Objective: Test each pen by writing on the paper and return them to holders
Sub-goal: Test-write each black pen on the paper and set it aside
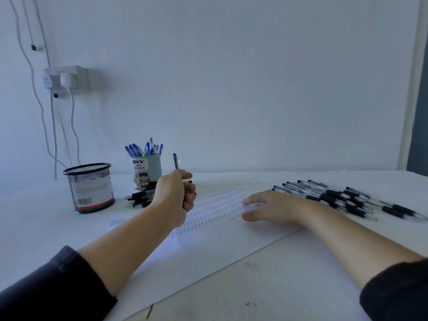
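Note:
A white sheet of paper (208, 246) lies on the table, its upper half covered in rows of small written marks. My left hand (176, 195) is closed around a black pen (175, 161) held upright, its tip on the paper's left part. Flat on the paper's right side rests my right hand (268, 208), fingers spread, holding nothing. A black mesh holder (90, 188) stands at the left and looks empty. Behind my left hand a pale green cup holder (146, 167) is full of blue pens (144, 148).
A large pile of black pens (335, 198) lies at the right of the paper. A smaller heap of black pens (141, 196) lies at the foot of the green cup. A wall socket with cables (66, 78) hangs at the left.

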